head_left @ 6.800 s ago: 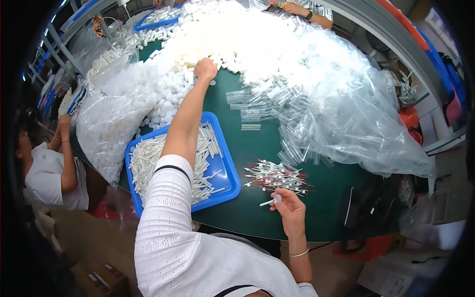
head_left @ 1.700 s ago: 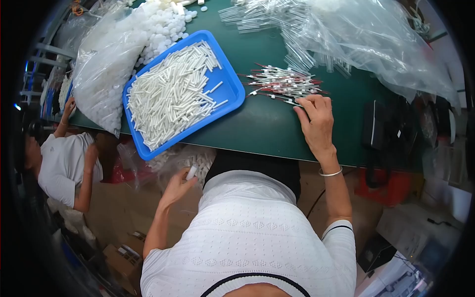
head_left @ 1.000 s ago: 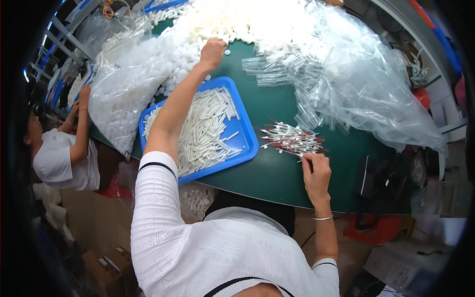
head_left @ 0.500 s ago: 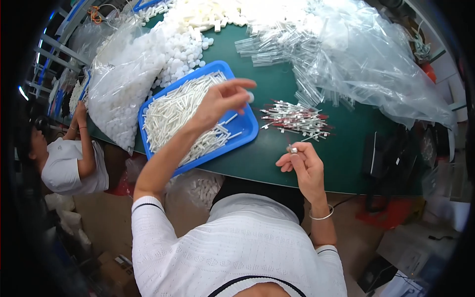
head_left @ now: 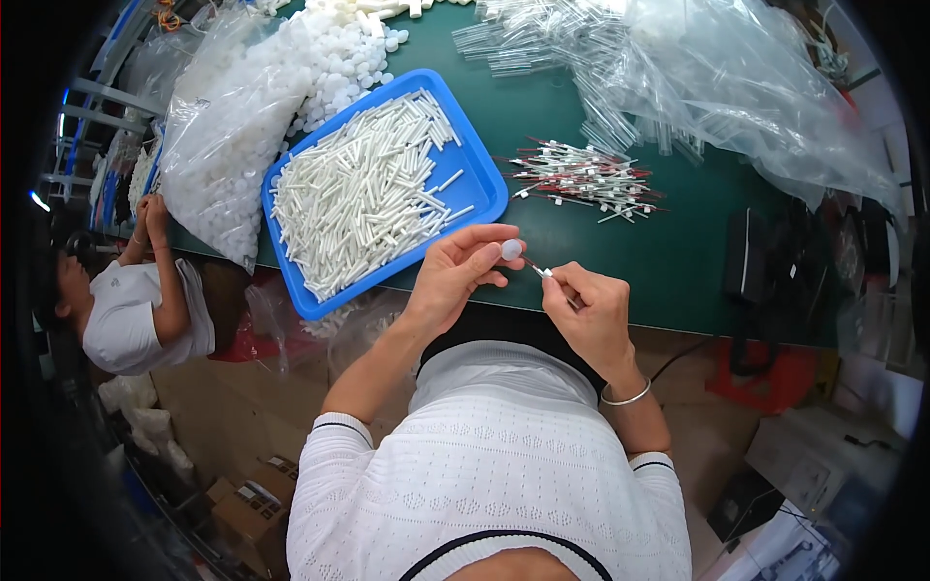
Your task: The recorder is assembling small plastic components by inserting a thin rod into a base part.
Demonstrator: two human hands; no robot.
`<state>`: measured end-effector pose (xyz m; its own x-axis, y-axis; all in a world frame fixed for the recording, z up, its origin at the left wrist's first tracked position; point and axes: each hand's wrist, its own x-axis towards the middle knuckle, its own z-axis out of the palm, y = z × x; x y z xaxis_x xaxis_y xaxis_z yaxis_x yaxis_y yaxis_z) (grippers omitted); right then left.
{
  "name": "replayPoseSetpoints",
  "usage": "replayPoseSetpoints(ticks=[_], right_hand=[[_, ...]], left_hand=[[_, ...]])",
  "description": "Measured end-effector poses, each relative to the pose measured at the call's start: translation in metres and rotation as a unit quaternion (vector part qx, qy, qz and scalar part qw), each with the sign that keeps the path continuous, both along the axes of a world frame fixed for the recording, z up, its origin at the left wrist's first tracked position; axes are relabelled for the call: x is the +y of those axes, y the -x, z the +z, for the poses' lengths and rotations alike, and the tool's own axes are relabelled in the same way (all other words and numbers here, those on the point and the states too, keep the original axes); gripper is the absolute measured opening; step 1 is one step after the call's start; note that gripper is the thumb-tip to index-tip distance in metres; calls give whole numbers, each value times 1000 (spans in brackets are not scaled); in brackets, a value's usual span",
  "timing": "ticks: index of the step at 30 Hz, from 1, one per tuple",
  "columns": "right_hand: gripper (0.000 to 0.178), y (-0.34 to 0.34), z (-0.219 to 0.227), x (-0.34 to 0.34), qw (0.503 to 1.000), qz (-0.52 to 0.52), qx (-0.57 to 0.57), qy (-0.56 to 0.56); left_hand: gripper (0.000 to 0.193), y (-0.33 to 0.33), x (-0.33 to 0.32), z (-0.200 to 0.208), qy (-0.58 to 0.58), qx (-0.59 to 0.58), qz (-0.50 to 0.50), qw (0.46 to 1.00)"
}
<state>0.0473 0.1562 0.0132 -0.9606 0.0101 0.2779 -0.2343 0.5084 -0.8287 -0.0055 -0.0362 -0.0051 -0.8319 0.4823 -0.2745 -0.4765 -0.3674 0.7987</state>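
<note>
My left hand pinches a round white plastic cap between thumb and forefinger. Close beside it, my right hand grips a thin stick with a white collar and a dark reddish tip. The tip points at the cap; whether the two touch, I cannot tell. Beyond both hands lies a pile of similar thin sticks with white collars and red ends. On the left, a blue tray holds many short white tubes.
A clear bag of white caps stands behind the tray, with loose caps beside it. Clear tubes and a large plastic bag cover the back right of the green table. A co-worker sits at the left.
My left hand has come back from over the tray toward my right hand, now holding a white cap. My right hand has shifted slightly, still holding the stick. The view has tilted down.
</note>
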Motion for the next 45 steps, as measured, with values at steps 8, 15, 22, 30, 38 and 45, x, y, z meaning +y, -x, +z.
replayPoseSetpoints(ticks=[8, 15, 22, 30, 38, 45], right_hand=[[7, -2, 3, -3, 999, 8, 30, -14], [6, -3, 2, -3, 1000, 9, 23, -19], [7, 1, -4, -1, 995, 10, 75, -66], [9, 0, -2, -1, 991, 11, 93, -93], [16, 2, -1, -3, 985, 7, 116, -128], [13, 1, -3, 3, 985, 23, 120, -124]], left_hand=[[31, -6, 2, 0, 49, 45, 30, 997], [28, -5, 0, -4, 48, 51, 35, 997], [26, -5, 1, -8, 69, 77, 42, 994], [26, -6, 1, -6, 56, 64, 35, 996], [26, -6, 5, -3, 61, 105, 35, 992], [25, -6, 0, -8, 61, 86, 50, 993]])
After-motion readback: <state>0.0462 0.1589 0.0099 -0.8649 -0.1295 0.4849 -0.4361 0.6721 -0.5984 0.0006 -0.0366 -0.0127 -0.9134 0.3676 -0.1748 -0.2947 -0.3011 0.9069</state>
